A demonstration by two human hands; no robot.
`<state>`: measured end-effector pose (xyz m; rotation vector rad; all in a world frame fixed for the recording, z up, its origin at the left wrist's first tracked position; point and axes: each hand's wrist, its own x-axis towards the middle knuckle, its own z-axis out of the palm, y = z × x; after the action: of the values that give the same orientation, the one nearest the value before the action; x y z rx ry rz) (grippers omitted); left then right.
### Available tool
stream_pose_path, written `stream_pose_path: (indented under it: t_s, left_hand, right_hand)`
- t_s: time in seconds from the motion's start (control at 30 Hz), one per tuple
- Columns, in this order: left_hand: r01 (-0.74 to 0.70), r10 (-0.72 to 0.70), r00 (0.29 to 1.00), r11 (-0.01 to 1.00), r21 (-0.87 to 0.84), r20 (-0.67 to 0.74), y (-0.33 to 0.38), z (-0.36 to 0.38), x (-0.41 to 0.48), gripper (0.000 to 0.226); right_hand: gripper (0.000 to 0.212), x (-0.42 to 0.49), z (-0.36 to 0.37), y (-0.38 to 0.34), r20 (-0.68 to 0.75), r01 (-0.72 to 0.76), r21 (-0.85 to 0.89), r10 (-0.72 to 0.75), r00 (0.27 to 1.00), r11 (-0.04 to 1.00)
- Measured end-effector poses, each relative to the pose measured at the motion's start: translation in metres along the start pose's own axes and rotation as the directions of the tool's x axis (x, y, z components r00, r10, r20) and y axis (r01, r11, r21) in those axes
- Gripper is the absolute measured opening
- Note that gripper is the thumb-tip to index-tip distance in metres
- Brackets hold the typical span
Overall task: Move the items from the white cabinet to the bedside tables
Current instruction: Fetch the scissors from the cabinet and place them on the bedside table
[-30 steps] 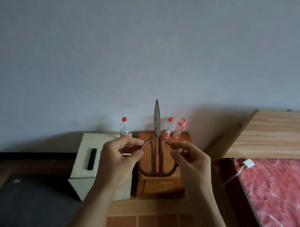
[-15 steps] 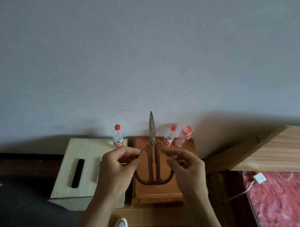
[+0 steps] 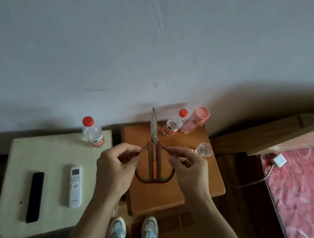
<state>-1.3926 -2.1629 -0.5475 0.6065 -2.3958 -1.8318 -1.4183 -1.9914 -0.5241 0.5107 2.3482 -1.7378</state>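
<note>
The tables have come close underfoot, so both hands, pinching the scissors by their loops, look ready to lower them onto the brown table.

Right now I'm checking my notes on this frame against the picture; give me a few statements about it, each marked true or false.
1. Both hands, left hand and right hand, hold the scissors by the handle loops. True.
2. The scissors' blades are spread wide open. False: they are closed, tip pointing at the wall.
3. A white remote and a black remote lie on the white cabinet. True.
4. The glass stands on the white cabinet. False: it stands on the orange bedside table.
</note>
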Motion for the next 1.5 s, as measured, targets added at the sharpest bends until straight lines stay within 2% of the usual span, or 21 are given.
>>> stream_pose_path:
  t_s: [0.33,0.47,0.67,0.9,1.13,1.33,1.5]
  left_hand:
    - [0.192,-0.189,0.981,0.978,0.078,-0.045,-0.117,0.084,0.057,0.016]
    - [0.194,-0.197,0.980,0.964,0.182,0.000,-0.150,0.097,0.085,0.013]
    - [0.235,-0.235,0.971,0.934,0.270,-0.032,-0.187,0.105,0.117,0.012]
    - [0.247,-0.252,0.968,0.926,0.286,-0.020,-0.211,0.109,0.124,0.015]
    - [0.296,-0.308,0.951,0.918,0.265,0.002,-0.206,0.106,0.124,0.010]
    - [0.276,-0.288,0.957,0.935,0.223,0.024,-0.198,0.101,0.122,0.008]
    - [0.273,-0.276,0.961,0.959,0.081,0.028,-0.176,0.093,0.116,0.013]
  right_hand:
    - [0.030,0.103,0.027,0.123,0.036,-0.134,-0.099,0.138,0.990,0.986]
    - [0.032,0.138,0.047,0.158,0.044,-0.160,-0.160,0.169,0.985,0.974]
    - [0.035,0.176,0.082,0.190,0.054,-0.142,-0.265,0.162,0.985,0.954]
    - [0.029,0.189,0.094,0.207,0.110,-0.094,-0.376,0.146,0.983,0.922]
    - [0.019,0.186,0.090,0.199,0.158,0.005,-0.433,0.070,0.985,0.902]
    - [0.022,0.180,0.084,0.182,0.175,0.044,-0.381,0.026,0.984,0.924]
    - [0.017,0.166,0.078,0.151,0.179,0.054,-0.234,-0.012,0.984,0.971]
